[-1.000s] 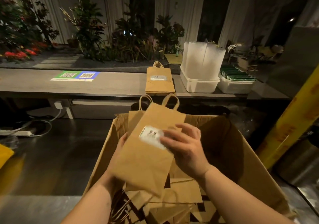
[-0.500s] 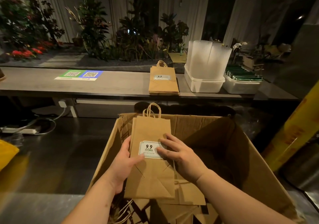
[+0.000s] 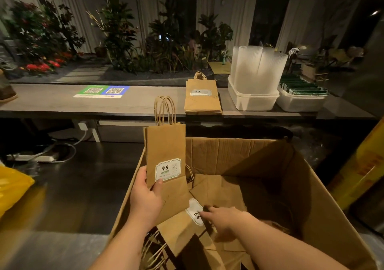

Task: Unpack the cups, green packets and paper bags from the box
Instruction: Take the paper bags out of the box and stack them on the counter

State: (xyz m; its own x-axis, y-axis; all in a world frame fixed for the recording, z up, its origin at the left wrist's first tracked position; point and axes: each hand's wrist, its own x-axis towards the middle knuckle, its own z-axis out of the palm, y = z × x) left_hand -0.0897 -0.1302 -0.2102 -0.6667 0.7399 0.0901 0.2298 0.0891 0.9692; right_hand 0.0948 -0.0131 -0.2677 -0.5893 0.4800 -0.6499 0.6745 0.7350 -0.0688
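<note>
— What have you got?

— From the head view: my left hand [image 3: 146,199] is closed on an upright paper bag [image 3: 165,157], thumb under its label, above the box [image 3: 311,188] at its left wall. My right hand [image 3: 225,217] reaches loose-fingered onto a bag lying inside [image 3: 207,234], gripping nothing yet.

— How to do it well?

— I'd pinch that one by an edge, stack both squarely, then add them to the pile [image 3: 202,99] near the counter's [image 3: 62,103] front edge.

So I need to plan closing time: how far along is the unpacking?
Done: clear ribbed cups and green packets sit in white tubs, a brown paper bag stack on the counter. In hand: left hand holds bags; right hand reaches another. Left: more bags in the cardboard box.
</note>
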